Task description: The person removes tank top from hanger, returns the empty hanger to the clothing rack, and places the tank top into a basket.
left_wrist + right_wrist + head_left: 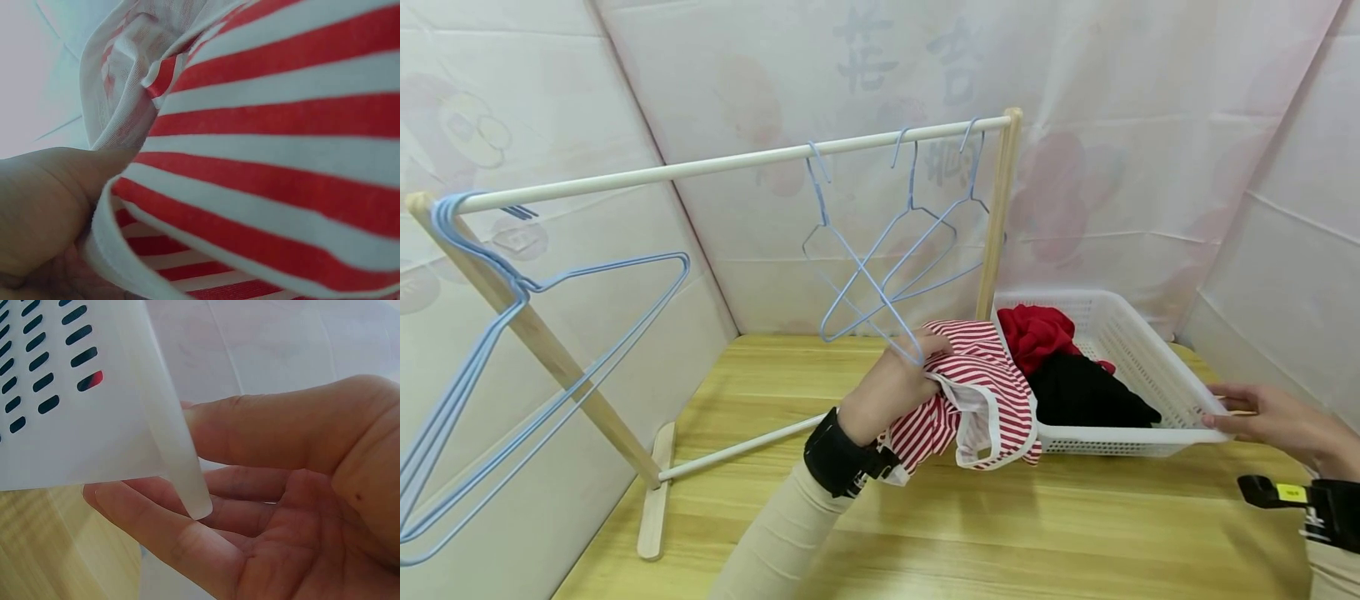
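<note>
My left hand (895, 387) grips a red-and-white striped garment (981, 379) with white trim, bunched in the fingers above the table. Seen from the left wrist, the stripes fill most of the view, and the thumb (44, 206) lies against the white edging. My right hand (1277, 421) holds the near right corner of a white perforated basket (1150, 375), thumb at the rim and fingers underneath, as the right wrist view shows. Inside the basket lie a red cloth (1037, 333) and a black cloth (1086, 392).
A clothes rack with a white rail (722, 167) and wooden posts (1000, 217) stands across the table (1075, 533). Several blue hangers (512, 292) bunch at its left end. Three more blue hangers (857, 267) hang toward the right, one overlapping my left hand in the head view.
</note>
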The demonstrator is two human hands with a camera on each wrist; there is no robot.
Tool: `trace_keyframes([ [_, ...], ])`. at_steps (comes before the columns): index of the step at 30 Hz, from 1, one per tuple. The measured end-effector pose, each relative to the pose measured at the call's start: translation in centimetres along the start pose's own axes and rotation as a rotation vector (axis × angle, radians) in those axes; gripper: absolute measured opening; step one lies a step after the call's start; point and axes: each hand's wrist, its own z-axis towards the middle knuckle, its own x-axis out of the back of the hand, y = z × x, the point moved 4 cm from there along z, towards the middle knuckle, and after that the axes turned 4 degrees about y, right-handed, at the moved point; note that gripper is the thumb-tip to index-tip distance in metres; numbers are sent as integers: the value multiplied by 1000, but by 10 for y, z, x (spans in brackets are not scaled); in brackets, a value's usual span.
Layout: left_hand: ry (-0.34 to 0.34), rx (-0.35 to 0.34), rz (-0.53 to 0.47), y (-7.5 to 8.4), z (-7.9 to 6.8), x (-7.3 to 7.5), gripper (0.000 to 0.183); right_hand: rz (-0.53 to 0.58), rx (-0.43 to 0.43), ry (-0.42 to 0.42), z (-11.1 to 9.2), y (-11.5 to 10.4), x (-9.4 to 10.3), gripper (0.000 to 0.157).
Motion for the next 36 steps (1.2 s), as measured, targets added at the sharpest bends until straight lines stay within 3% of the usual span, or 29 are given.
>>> trace_keyframes([
  [5, -14, 33, 16, 4, 6, 1, 42, -3, 2, 5, 0, 0, 0, 81],
  [24, 7, 9, 74, 18, 31, 0, 37, 3, 26, 5, 1, 3, -1, 80],
  [29, -7, 39, 96, 22, 37, 0, 39, 3, 27, 6, 1, 3, -1, 80],
  [36, -32, 72, 50, 22, 45, -3, 42, -4, 12, 3, 1, 3, -1, 81],
])
